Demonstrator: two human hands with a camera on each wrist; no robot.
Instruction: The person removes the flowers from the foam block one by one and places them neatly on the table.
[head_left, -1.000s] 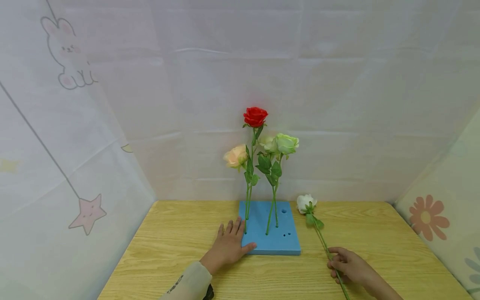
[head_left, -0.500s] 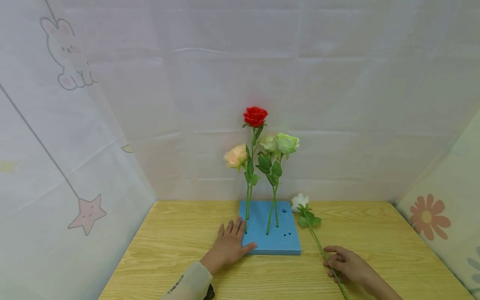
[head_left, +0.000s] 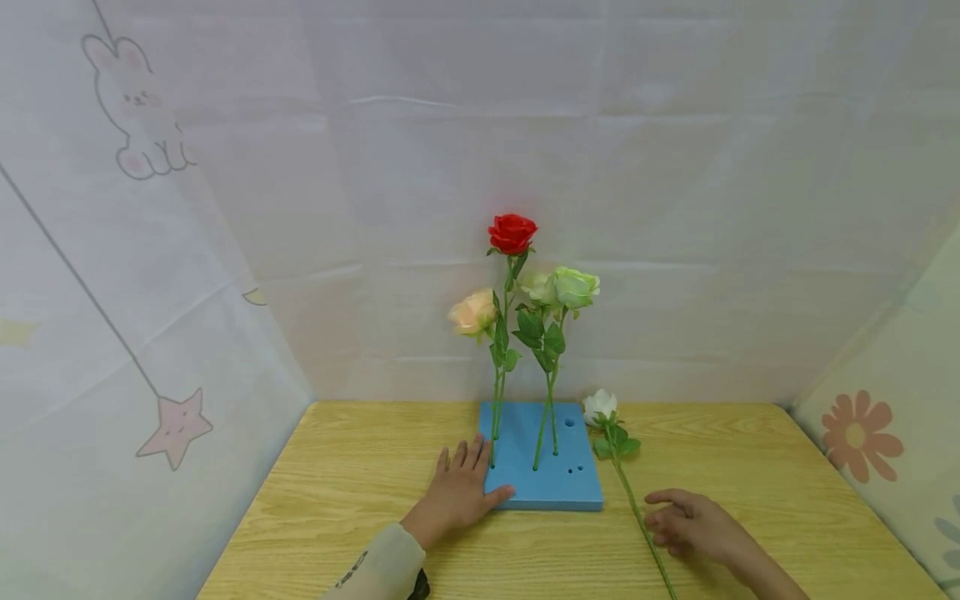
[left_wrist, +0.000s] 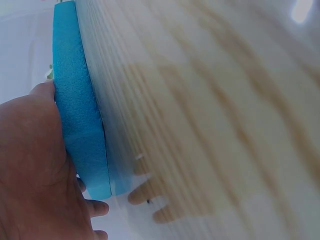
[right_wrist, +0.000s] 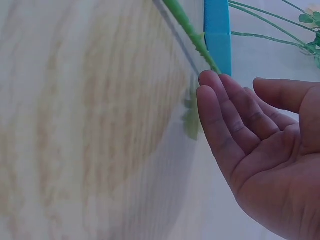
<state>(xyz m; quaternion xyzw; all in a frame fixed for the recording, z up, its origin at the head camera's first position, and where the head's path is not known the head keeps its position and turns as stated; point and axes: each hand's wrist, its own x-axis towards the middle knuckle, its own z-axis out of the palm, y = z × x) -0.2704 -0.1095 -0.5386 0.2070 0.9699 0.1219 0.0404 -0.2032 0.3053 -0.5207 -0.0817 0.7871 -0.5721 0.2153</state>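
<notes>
I have four roses (head_left: 513,234) in the block (head_left: 555,493), at the rear edge of the counter (head_left: 360,467). The loose rose (head_left: 615,448) lies between block and right fingers (head_left: 667,497); left fingers (head_left: 459,457) flank the block's left edge.

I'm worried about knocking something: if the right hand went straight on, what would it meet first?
Probably the white rose's stem, which crosses just ahead of the right hand; whether the two touch is unclear.
</notes>
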